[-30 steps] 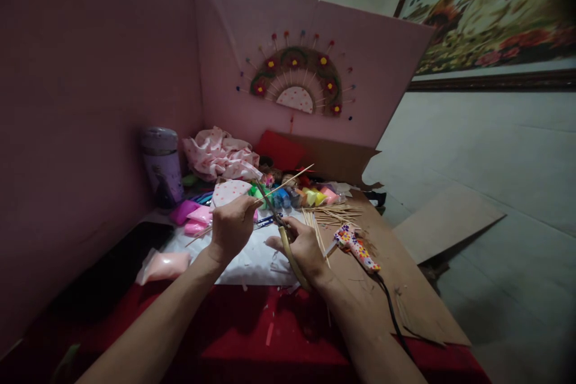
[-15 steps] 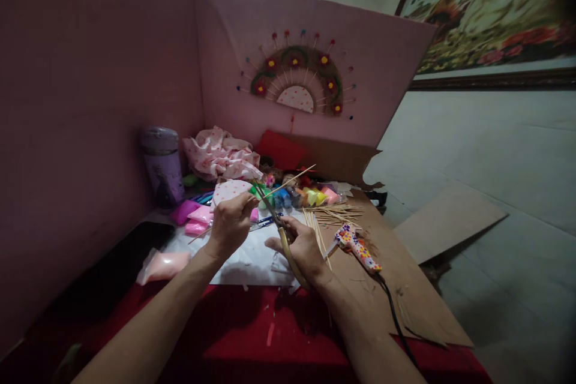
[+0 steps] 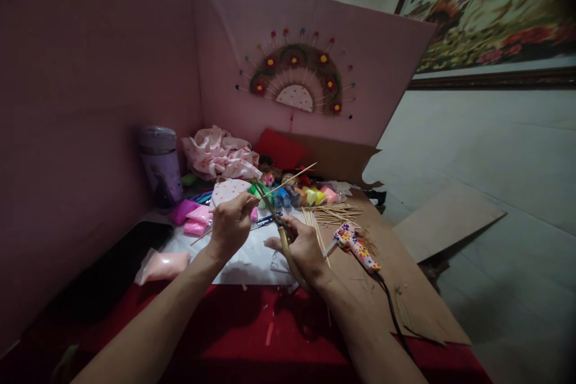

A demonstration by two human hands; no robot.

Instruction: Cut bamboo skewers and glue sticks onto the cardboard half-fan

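Above the flat white sheet (image 3: 234,267) | our left hand (image 3: 230,222) pinches a thin pale wooden stick (image 3: 294,177) | our right hand (image 3: 308,252) grips gold-handled metal scissors (image 3: 287,245) across it | apparently cutting; calls for steady squeezing

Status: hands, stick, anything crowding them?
Left hand gripping wooden stick. Right hand holding scissors, blades across the stick. Close by, to the right: loose sticks, glue gun.
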